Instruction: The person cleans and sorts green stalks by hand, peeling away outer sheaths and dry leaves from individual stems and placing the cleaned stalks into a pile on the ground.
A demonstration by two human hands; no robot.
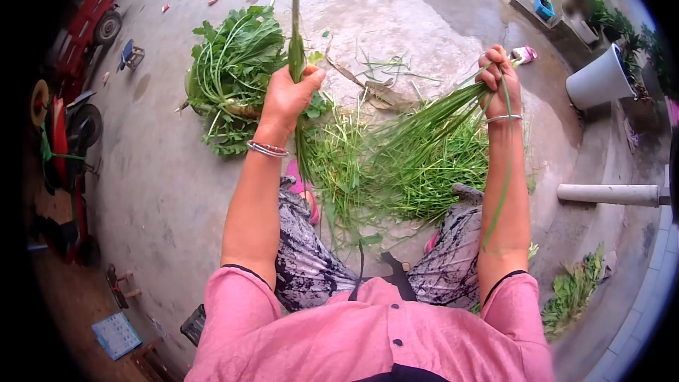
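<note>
My left hand (pixel 290 95) is closed around an upright bundle of long leaf strips (pixel 296 35), which stick up above the fist and hang down below it. Raised at the right, my right hand (pixel 501 81) grips a bunch of chive-like greens (pixel 445 117) by one end. The long blades fan down and left, blurred at their tips, and one strand dangles along the forearm. Beneath both hands, a loose pile of the same thin greens (pixel 431 191) covers the ground between the feet. A heap of broad leafy greens (pixel 240 49) lies beside my left hand.
A white planter (pixel 601 81) and a white pipe (pixel 608 194) stand at the right, near a concrete step. Leafy plants (pixel 573 290) lie at the lower right. Red vehicles (pixel 88 21) and a small stool (pixel 130 55) are along the left. Dry leaves (pixel 382 95) litter the concrete.
</note>
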